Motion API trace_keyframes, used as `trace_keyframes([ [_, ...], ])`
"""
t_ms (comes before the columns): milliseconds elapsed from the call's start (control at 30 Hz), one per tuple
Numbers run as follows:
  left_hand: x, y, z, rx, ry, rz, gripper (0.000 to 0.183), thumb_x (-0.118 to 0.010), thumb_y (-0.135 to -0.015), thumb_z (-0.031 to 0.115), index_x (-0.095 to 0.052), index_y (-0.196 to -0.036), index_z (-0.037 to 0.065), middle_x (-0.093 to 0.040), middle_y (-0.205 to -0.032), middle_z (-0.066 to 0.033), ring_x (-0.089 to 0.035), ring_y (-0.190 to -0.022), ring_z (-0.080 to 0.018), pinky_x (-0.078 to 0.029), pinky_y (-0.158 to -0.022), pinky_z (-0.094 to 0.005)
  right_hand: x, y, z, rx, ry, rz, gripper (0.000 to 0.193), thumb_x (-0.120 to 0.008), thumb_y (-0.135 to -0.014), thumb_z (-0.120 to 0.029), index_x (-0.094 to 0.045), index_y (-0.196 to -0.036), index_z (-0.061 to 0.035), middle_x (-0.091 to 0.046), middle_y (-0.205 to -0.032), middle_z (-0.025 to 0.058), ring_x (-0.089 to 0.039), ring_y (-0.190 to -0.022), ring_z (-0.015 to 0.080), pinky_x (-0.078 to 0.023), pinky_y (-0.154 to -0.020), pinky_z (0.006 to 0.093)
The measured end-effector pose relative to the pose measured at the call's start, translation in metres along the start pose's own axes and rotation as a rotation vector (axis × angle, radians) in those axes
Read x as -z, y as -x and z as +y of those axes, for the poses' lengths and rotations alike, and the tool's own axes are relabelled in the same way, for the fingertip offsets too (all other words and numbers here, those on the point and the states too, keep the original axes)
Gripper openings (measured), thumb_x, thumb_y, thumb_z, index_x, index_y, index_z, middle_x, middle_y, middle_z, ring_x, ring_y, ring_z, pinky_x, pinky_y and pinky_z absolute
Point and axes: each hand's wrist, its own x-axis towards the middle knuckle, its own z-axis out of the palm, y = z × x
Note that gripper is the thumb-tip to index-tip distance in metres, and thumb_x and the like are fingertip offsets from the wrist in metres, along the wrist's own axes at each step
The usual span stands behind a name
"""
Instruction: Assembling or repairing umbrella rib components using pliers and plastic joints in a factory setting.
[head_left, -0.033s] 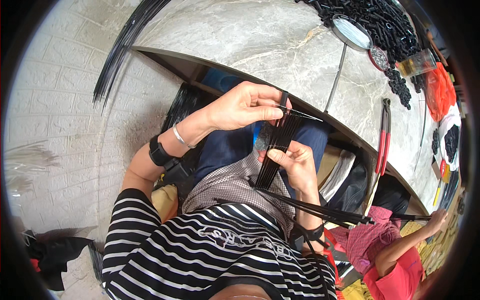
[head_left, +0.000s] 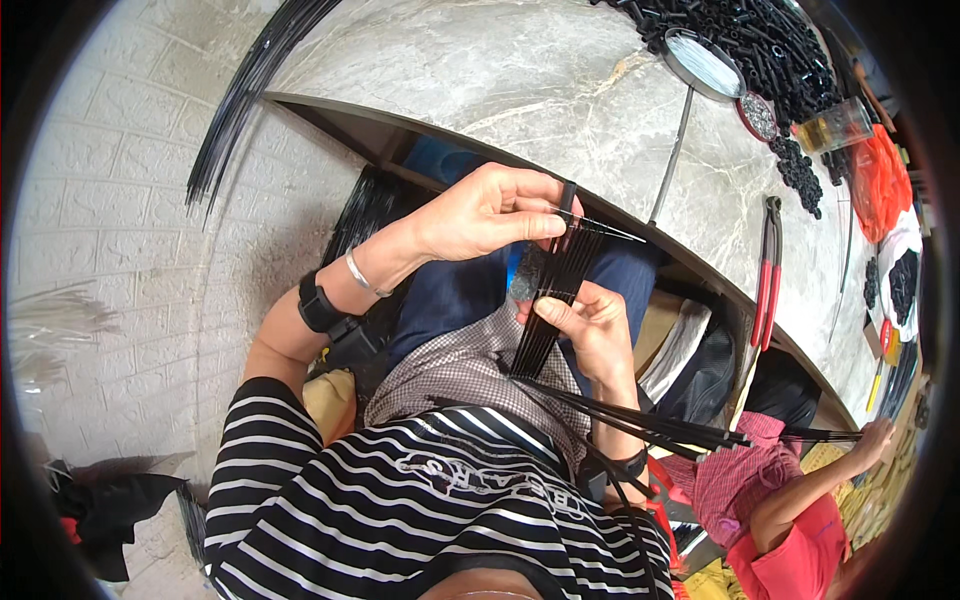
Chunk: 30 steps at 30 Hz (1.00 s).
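Note:
A flat row of thin black rods (head_left: 570, 265) is held upright over my lap. My left hand (head_left: 500, 208) is closed at its top end, thumb and fingertips pinching a short black end piece (head_left: 569, 195). Thin silvery wires (head_left: 612, 229) run from those fingertips across the rod tops toward the right. Lower down, my right hand (head_left: 592, 325) grips the row, its thumb pressed on the front and its fingers mostly hidden behind. Below, near my waist, more long black rods (head_left: 650, 422) trail off to the right.
A grey marbled table (head_left: 480, 85) curves ahead, carrying red-handled pliers (head_left: 768, 275), a round dish (head_left: 703, 64) and heaped black tubes (head_left: 760, 40). Long black rods (head_left: 250, 100) overhang its left edge. At the right, a co-worker's hand (head_left: 876, 440) holds dark rods.

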Motion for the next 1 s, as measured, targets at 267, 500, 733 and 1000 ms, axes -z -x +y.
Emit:
trace_keyframes([
  [267,0.0,0.003,-0.004,0.008,-0.087,0.071,0.027,-0.059,-0.091,0.008,-0.06,-0.115,-0.002,-0.063,-0.108,-0.0077,-0.057,-0.105,-0.013,-0.046,-0.093,-0.0282,-0.008,0.005,0.0,0.045,0.06,0.039,0.009,-0.067,-0.084,-0.003,-0.066,-0.09,0.003,-0.069,-0.079,0.0101,-0.065,-0.071,0.0122,-0.053,-0.065,0.0242],
  [500,-0.013,0.01,-0.003,-0.01,-0.066,0.22,0.028,-0.061,-0.089,0.007,-0.06,-0.116,-0.002,-0.063,-0.112,-0.0085,-0.058,-0.105,-0.0138,-0.046,-0.095,-0.0288,-0.004,0.001,-0.002,0.031,0.144,0.001,0.009,-0.067,-0.084,-0.003,-0.067,-0.09,0.0024,-0.069,-0.08,0.009,-0.065,-0.072,0.0118,-0.053,-0.066,0.0242],
  [733,-0.009,0.012,-0.005,-0.005,0.04,0.184,0.03,-0.064,-0.087,0.009,-0.061,-0.115,-0.003,-0.064,-0.11,-0.0093,-0.06,-0.102,-0.014,-0.046,-0.094,-0.0293,0.006,-0.005,-0.004,-0.122,-0.02,-0.142,0.016,-0.068,-0.082,-0.005,-0.066,-0.096,0.0022,-0.069,-0.085,0.0139,-0.067,-0.077,0.0201,-0.054,-0.071,0.0313],
  [1000,-0.011,0.011,0.001,0.017,-0.028,0.172,0.029,-0.064,-0.087,0.008,-0.062,-0.113,-0.002,-0.065,-0.108,-0.0081,-0.06,-0.1,-0.0134,-0.047,-0.092,-0.0285,-0.011,0.0,-0.012,0.125,0.13,0.043,0.024,-0.071,-0.08,-0.004,-0.063,-0.101,0.0052,-0.068,-0.09,0.0083,-0.064,-0.081,0.0126,-0.052,-0.074,0.0253],
])
